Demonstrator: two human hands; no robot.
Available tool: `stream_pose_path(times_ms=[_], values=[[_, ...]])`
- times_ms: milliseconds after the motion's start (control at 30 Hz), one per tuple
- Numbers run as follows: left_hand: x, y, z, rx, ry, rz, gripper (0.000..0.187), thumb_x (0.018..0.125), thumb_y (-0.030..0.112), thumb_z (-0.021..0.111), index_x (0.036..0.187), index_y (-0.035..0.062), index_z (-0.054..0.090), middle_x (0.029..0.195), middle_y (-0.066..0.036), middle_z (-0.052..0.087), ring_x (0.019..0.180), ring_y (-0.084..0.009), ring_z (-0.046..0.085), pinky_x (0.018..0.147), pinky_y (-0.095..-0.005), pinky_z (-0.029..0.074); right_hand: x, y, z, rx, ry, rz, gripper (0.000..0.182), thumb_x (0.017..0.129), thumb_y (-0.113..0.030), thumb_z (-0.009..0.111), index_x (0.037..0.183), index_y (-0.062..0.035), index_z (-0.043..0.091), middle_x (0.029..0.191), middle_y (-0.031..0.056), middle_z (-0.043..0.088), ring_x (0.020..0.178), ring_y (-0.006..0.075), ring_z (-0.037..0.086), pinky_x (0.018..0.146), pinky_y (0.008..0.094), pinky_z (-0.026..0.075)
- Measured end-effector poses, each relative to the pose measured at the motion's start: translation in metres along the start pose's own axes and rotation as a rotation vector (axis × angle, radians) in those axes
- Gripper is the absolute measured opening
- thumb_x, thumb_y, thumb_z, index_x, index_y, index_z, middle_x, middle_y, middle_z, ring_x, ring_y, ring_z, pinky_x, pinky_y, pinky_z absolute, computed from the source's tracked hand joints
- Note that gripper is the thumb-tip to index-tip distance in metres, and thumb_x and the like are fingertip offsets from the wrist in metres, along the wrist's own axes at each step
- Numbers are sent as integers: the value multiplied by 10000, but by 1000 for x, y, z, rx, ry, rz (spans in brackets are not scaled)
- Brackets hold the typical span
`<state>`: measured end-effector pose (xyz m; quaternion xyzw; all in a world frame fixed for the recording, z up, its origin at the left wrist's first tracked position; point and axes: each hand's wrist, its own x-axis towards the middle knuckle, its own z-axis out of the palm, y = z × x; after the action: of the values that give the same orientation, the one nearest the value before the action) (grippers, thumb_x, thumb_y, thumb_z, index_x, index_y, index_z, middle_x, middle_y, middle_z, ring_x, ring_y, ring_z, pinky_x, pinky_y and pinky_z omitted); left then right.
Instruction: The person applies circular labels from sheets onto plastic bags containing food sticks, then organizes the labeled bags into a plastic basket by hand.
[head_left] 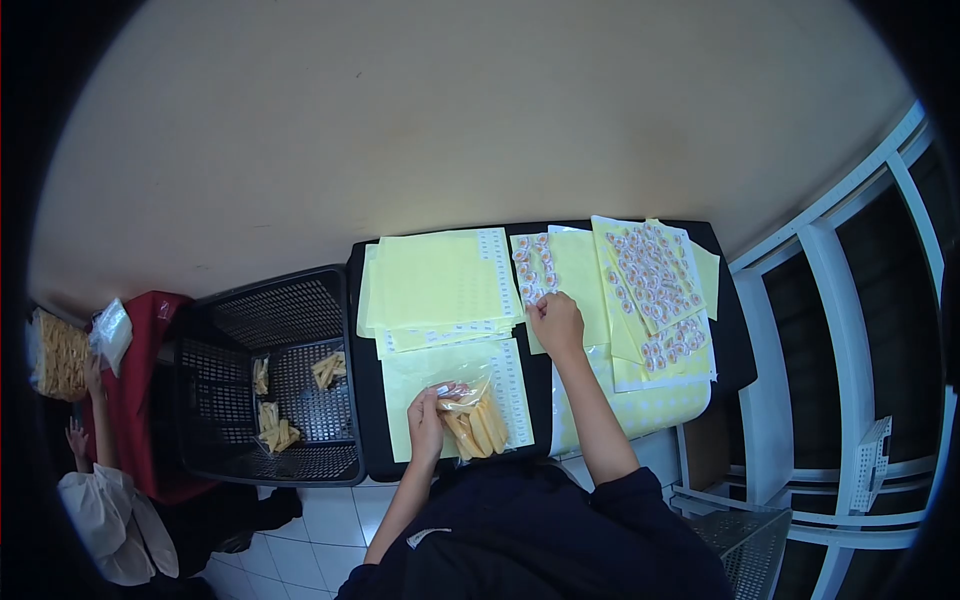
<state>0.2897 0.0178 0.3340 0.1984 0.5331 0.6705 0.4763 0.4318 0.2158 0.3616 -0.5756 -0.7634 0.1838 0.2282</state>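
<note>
My left hand is closed on the gathered top of a clear plastic bag filled with pale yellow snack sticks. Under the bag lies a yellow label sheet with small white labels along its right edge. Over to the right, my right hand has its fingers pinched together at the lower end of a sheet of round stickers. Whether a sticker is between those fingertips is hidden. A stack of yellow sheets with small white labels lies between the hands, toward the wall.
More round sticker sheets lie at the table's right. Left of the black table stands a black crate with several snack bags. A co-worker is at a red-covered table. White shelving stands at right, a wall behind.
</note>
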Motion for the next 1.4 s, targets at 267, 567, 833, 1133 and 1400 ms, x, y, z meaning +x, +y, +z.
stream_pose_path(times_ms=[267, 567, 833, 1133, 1400], values=[[-1, 5, 3, -33, -24, -52, 350, 914, 199, 325, 956, -82, 531, 910, -162, 595, 834, -184, 581, 766, -257, 446, 1, -14, -4, -204, 13, -17, 153, 702, -179, 590, 677, -28, 598, 675, 139, 595, 640, 293, 572, 608, 391, 443], [3, 2, -3, -95, -70, -96, 353, 917, 216, 325, 1029, -75, 492, 956, -165, 580, 869, -194, 578, 786, -265, 446, -5, -26, -16, -166, -49, 28, 167, 751, -193, 545, 728, -31, 575, 652, 136, 588, 647, 304, 566, 632, 401, 420], [6, 8, -4, -222, -72, -168, 350, 923, 215, 295, 1057, -70, 449, 1023, -186, 542, 946, -225, 556, 828, -295, 439, -93, -66, -49, 263, -375, -624, 146, 727, -167, 615, 744, -47, 534, 1079, 107, 491, 1007, 269, 453, 834, 362, 350], [5, 10, -4, -182, -78, -185, 345, 918, 235, 310, 1050, -44, 467, 974, -156, 566, 890, -200, 571, 770, -287, 453, -105, -73, -50, 60, -425, -753, 151, 742, -151, 554, 834, -36, 521, 1085, 113, 473, 1023, 264, 445, 838, 364, 347], [6, 5, -6, -231, -71, -163, 350, 921, 244, 315, 1034, -40, 485, 973, -135, 567, 859, -171, 570, 764, -256, 451, -108, -71, -42, 38, -353, -795, 154, 723, -181, 608, 782, -55, 543, 1071, 113, 477, 988, 269, 469, 814, 369, 363]])
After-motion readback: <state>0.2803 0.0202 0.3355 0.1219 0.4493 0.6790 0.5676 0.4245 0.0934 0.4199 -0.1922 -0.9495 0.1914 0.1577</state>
